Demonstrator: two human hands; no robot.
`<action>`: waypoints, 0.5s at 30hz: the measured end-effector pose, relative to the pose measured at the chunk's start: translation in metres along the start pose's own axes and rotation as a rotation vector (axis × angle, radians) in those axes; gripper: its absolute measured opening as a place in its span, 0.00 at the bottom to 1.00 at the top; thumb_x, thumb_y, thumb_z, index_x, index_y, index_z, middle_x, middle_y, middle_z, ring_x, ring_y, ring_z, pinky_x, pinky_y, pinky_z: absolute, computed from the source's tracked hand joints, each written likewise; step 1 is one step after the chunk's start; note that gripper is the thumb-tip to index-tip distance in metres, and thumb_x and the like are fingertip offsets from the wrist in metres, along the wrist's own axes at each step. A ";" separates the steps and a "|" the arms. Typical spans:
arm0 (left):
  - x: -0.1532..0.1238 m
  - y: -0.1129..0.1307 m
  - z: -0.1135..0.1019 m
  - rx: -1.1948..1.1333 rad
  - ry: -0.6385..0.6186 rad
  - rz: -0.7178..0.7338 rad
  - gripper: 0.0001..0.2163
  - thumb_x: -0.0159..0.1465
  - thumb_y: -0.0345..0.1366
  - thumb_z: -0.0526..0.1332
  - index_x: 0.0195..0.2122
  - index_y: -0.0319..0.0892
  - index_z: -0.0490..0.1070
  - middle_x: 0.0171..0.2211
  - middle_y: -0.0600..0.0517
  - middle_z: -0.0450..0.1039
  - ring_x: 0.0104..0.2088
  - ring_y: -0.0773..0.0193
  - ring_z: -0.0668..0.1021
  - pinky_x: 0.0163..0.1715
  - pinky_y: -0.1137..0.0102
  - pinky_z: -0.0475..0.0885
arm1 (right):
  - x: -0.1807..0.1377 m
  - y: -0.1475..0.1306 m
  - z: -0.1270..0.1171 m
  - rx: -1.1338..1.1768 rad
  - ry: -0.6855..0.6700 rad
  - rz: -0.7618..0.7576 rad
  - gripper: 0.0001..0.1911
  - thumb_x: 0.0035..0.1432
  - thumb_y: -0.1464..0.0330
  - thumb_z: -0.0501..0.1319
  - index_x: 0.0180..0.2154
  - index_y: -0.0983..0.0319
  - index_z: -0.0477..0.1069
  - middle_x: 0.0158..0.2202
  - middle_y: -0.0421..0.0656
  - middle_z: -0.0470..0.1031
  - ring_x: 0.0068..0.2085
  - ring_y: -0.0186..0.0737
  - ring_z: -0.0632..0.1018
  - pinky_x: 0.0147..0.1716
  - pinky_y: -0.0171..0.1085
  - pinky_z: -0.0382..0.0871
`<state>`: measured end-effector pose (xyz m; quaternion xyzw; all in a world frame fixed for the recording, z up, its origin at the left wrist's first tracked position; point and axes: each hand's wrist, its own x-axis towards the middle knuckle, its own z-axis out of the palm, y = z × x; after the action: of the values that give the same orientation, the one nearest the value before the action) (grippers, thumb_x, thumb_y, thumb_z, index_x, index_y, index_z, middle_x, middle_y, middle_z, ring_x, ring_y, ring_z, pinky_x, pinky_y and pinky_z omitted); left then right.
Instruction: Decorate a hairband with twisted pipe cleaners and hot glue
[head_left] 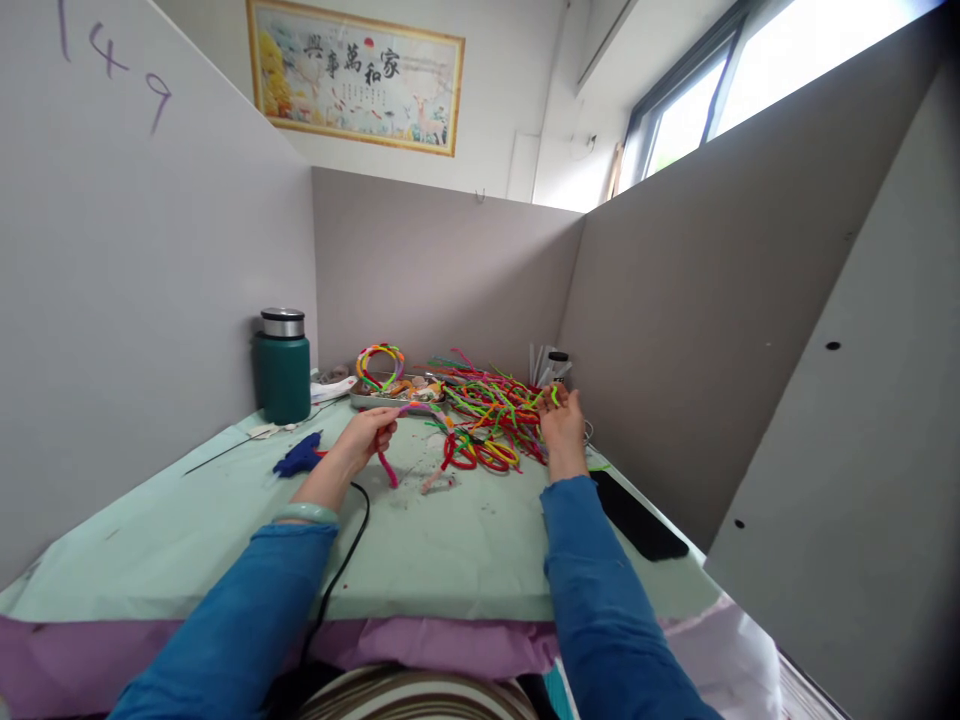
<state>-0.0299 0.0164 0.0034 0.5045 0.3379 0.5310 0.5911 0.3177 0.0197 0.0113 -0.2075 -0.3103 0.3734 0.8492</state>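
Note:
My left hand (371, 435) is closed in a pinch on a pipe-cleaner strand (390, 470) in pink, purple and orange. One magenta end hangs below the fingers, and the strand's other part reaches right toward the pile. My right hand (562, 425) is at the right side of the heap of colourful pipe cleaners (495, 400), palm turned up. A short yellow-green pipe cleaner (555, 396) lies at its curled fingers. In front of the heap are red and yellow looped pipe cleaners (480, 455) and a pale pink piece (433, 480).
A blue glue gun (298, 455) with a black cord lies left. Behind it stands a green bottle (283, 370). A metal tray (364, 400) holds small pieces and a multicoloured ring (380, 350). A black phone (637, 515) lies right. Grey partitions (450, 270) enclose the table.

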 end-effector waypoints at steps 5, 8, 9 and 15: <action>0.001 0.000 0.000 0.001 0.001 -0.009 0.14 0.47 0.39 0.68 0.31 0.37 0.69 0.18 0.57 0.63 0.13 0.77 0.59 0.13 0.77 0.49 | -0.014 0.003 0.019 0.005 -0.149 0.081 0.16 0.57 0.57 0.55 0.32 0.64 0.71 0.32 0.43 0.74 0.33 0.33 0.75 0.32 0.34 0.71; 0.000 0.000 0.001 0.007 -0.001 -0.003 0.14 0.47 0.39 0.68 0.31 0.38 0.69 0.18 0.58 0.63 0.13 0.77 0.59 0.13 0.77 0.49 | -0.028 0.008 0.035 -0.017 -0.241 0.099 0.15 0.56 0.58 0.57 0.28 0.63 0.70 0.29 0.42 0.74 0.31 0.34 0.75 0.30 0.34 0.71; 0.000 0.000 0.001 0.011 -0.008 0.004 0.14 0.47 0.39 0.68 0.31 0.38 0.69 0.18 0.58 0.63 0.13 0.77 0.59 0.13 0.77 0.49 | -0.034 0.010 0.041 -0.036 -0.278 0.096 0.14 0.56 0.59 0.57 0.27 0.63 0.70 0.28 0.41 0.73 0.31 0.34 0.75 0.29 0.34 0.70; -0.001 -0.002 0.001 0.036 -0.035 0.036 0.13 0.48 0.40 0.68 0.28 0.37 0.68 0.18 0.57 0.62 0.13 0.77 0.59 0.13 0.76 0.50 | -0.069 0.014 0.073 -0.186 -0.490 0.097 0.13 0.54 0.61 0.58 0.24 0.62 0.68 0.26 0.38 0.71 0.28 0.33 0.72 0.29 0.33 0.67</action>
<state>-0.0285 0.0156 0.0019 0.5304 0.3279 0.5263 0.5781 0.2243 -0.0146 0.0302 -0.2024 -0.5294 0.4228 0.7071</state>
